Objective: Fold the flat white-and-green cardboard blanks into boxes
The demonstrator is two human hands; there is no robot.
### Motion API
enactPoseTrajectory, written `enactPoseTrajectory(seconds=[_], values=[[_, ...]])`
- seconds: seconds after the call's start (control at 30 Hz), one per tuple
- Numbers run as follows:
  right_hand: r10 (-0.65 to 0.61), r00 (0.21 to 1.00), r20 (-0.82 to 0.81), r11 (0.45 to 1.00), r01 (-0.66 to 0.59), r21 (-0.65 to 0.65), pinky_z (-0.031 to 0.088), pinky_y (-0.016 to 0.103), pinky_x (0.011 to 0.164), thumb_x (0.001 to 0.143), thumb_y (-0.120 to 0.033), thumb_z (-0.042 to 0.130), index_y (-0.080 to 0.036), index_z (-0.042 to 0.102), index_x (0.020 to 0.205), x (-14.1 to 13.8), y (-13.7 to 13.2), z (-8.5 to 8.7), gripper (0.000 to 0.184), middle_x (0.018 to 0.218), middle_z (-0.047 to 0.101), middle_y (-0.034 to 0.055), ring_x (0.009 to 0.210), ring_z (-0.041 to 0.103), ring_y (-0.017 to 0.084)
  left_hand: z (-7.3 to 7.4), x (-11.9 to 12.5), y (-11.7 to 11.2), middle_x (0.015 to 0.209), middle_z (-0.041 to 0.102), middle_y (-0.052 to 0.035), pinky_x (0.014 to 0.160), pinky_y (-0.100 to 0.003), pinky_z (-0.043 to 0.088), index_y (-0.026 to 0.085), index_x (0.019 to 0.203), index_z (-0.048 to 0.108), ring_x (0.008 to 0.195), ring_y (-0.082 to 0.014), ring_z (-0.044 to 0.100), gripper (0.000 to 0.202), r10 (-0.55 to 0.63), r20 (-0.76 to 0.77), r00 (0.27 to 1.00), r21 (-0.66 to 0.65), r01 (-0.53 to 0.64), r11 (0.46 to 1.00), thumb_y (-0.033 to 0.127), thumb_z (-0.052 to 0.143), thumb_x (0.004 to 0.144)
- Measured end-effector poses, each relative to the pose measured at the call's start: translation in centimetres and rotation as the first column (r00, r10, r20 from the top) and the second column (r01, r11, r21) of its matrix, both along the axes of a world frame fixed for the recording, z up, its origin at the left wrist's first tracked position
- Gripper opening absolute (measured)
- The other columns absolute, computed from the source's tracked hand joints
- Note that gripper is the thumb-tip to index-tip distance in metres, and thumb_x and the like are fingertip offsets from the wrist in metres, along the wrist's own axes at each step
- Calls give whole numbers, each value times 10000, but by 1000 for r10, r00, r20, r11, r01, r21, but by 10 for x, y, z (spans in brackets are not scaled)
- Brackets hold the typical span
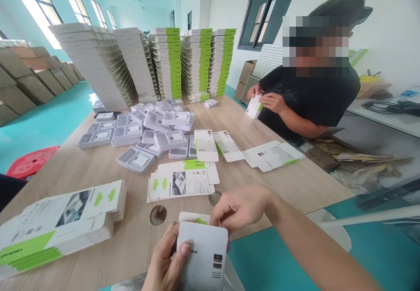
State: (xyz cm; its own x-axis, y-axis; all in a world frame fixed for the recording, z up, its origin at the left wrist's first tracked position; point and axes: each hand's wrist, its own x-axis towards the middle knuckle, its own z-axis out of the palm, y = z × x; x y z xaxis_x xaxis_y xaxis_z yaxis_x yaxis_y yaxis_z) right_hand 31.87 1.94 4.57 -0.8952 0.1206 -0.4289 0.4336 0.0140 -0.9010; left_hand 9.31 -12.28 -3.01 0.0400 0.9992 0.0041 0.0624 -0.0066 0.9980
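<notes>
My left hand [170, 256] grips a white cardboard box [203, 249] at the table's near edge, thumb across its printed front. The box stands upright with its top end open and a back panel with a green patch showing behind the front. My right hand [241, 210] is closed at the top right corner of the same box, its curled fingers on the edge; the fingertips are partly hidden. Just beyond lie flattened boxes [183, 184] with green ends. To the left rests a thick stack of flat boxes [65, 221].
Clear plastic trays [138, 159], several with white inserts, are heaped mid-table. Tall stacks of boxes [167, 63] line the far end. More flat boxes [274, 155] lie to the right. A co-worker [308, 94] across the table handles a white box [254, 106]. The tabletop has a round hole [158, 215].
</notes>
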Motion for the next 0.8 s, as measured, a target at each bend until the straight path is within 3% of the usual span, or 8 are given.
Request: enactPoseTrajectory(seconds=[0.1, 0.2, 0.27, 0.37, 0.47, 0.57, 0.7, 0.8], values=[[-31, 999, -13, 998, 30, -52, 618, 318, 888, 720, -677, 843, -98, 802, 1067, 7, 7, -13, 677, 865, 804, 82, 884, 791, 237, 2, 0, 1, 932, 732, -43, 803, -274, 511, 245, 1213, 814, 873, -223, 651, 556, -19, 0, 1000, 1, 19, 1000, 695, 609, 958], [-94, 995, -20, 996, 94, 6, 596, 310, 912, 720, -699, 836, -121, 835, 943, 7, 12, -23, 619, 870, 808, 75, 918, 776, 233, 1, 0, 2, 987, 743, -59, 833, -275, 512, 234, 1223, 807, 894, -224, 653, 563, -29, -9, 1000, 14, 29, 999, 689, 595, 969], [-100, 995, -21, 994, 101, 51, 584, 299, 880, 801, -596, 810, -144, 850, 921, 5, 11, -25, 470, 848, 800, 52, 892, 757, 212, -1, -1, 1, 980, 741, -61, 831, -276, 515, 225, 1227, 801, 878, -221, 650, 570, -37, -25, 999, 16, 37, 999, 687, 580, 978], [-71, 997, -1, 991, 71, 114, 537, 246, 747, 859, -283, 731, -184, 863, 914, 0, 4, -22, 174, 789, 766, -1, 784, 697, 154, -4, -3, 0, 961, 745, -63, 809, -282, 524, 220, 1226, 796, 865, -227, 659, 555, -60, -47, 997, 20, 61, 998, 673, 585, 982], [-60, 998, 14, 982, 57, 178, 425, 202, 598, 776, -93, 673, -195, 853, 787, -6, -4, -16, 207, 688, 685, -47, 652, 575, 103, -4, -3, -1, 957, 752, -54, 790, -279, 524, 238, 1208, 802, 840, -218, 674, 530, -75, -58, 995, 28, 77, 997, 670, 608, 971], [-74, 997, -1, 974, 73, 213, 367, 208, 553, 735, -47, 672, -193, 823, 695, -10, -9, -9, 214, 609, 580, -66, 591, 492, 89, -5, -1, 0, 928, 750, -46, 776, -278, 530, 250, 1187, 813, 836, -221, 690, 535, -75, -88, 993, 52, 80, 995, 690, 603, 964], [-262, 961, -85, 931, 275, 239, 447, 232, 662, 817, -158, 706, -183, 806, 834, -8, -22, 0, 104, 842, 632, -12, 744, 574, 122, -11, -5, -2, 945, 753, -18, 714, -266, 533, 333, 1302, 747, 767, -194, 682, 405, 22, -138, 990, 214, 8, 977, 581, 577, 1031], [-499, 818, -286, 825, 550, 133, 480, 263, 713, 874, -282, 758, -206, 741, 876, -7, -46, 4, 78, 931, 628, 6, 763, 587, 129, -15, -12, -8, 995, 769, -12, 681, -272, 517, 402, 1347, 692, 753, -194, 668, 355, 227, -240, 944, 475, -90, 875, 542, 551, 1053]])
